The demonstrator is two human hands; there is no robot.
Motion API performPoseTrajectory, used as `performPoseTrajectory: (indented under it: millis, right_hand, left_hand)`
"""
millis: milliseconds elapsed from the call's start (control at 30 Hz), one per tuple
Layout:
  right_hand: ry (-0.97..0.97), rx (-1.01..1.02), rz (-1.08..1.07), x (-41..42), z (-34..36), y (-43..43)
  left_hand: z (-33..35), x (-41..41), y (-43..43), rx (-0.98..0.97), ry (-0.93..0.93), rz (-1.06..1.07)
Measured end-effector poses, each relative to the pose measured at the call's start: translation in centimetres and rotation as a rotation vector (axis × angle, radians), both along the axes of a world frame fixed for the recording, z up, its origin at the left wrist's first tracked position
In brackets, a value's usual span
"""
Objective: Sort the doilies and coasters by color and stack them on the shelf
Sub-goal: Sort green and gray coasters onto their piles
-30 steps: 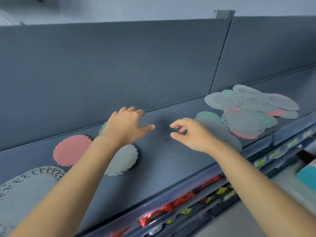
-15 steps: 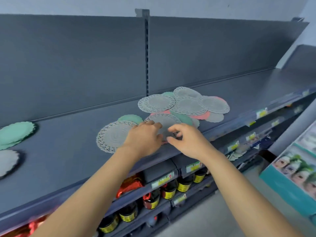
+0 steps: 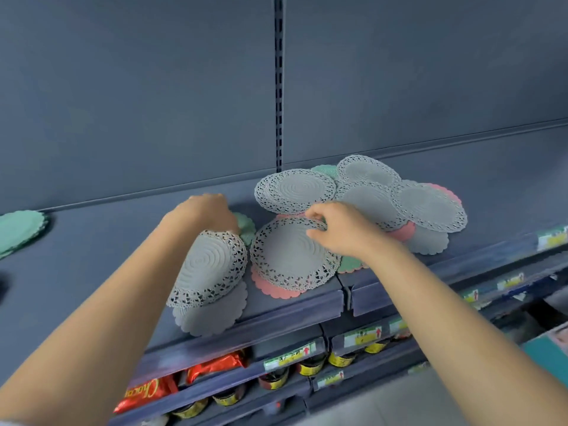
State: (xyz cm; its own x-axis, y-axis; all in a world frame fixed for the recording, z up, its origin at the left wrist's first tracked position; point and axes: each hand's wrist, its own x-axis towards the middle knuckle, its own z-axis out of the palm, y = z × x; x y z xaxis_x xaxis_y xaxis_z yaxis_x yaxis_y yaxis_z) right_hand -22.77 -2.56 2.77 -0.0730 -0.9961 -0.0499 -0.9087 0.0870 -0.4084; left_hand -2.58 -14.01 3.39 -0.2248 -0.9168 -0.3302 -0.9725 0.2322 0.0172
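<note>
Where the shelf (image 3: 92, 256) runs off to your far left, a stack of green coasters (image 3: 18, 229) lies flat, well apart from both of your hands. Next comes your left hand (image 3: 206, 215). Its fingers are curled down over the far rim of the tilted lace doily (image 3: 212, 265), and that rim is raised off the shelf while the near edge rests on a plain white coaster (image 3: 212, 312). The fingertips are hidden behind your knuckles, and a single green coaster (image 3: 247, 227) shows just beside them. To the right, your right hand (image 3: 341, 232) pinches the far rim of the flat lace doily (image 3: 292, 256) between thumb and curled forefinger. That doily lies on a pink coaster (image 3: 270, 287), with your wrist over its right side. Beyond your right hand sits the mixed pile (image 3: 430, 207) of lace doilies with pink, green and white coasters overlapping, touching the doily you pinch. Below the shelf, jars (image 3: 273, 379) and red packets (image 3: 147, 392) line the lower tiers.
</note>
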Motion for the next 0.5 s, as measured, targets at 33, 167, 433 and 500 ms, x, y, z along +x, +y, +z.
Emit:
performPoseTrajectory:
  millis: [33, 167, 433, 500]
  right_hand:
    - [0.017, 0.028, 0.013, -0.3, -0.1, -0.7]
    - [0.039, 0.100, 0.060, -1.9, -0.7, -2.6]
    - [-0.242, 0.200, 0.153, -5.2, -0.9, -4.8]
    - [-0.267, 0.260, 0.216, -6.2, -0.3, -5.4]
  left_hand:
    - [0.1, -0.1, -0.9, 0.021, -0.046, -0.015]
    - [0.8, -1.1, -3.2, 0.066, -0.142, -0.126]
    - [3.3, -2.3, -3.4, 0.101, 0.089, -0.175]
    - [3.8, -3.0, -3.0, -0.144, 0.290, -0.144]
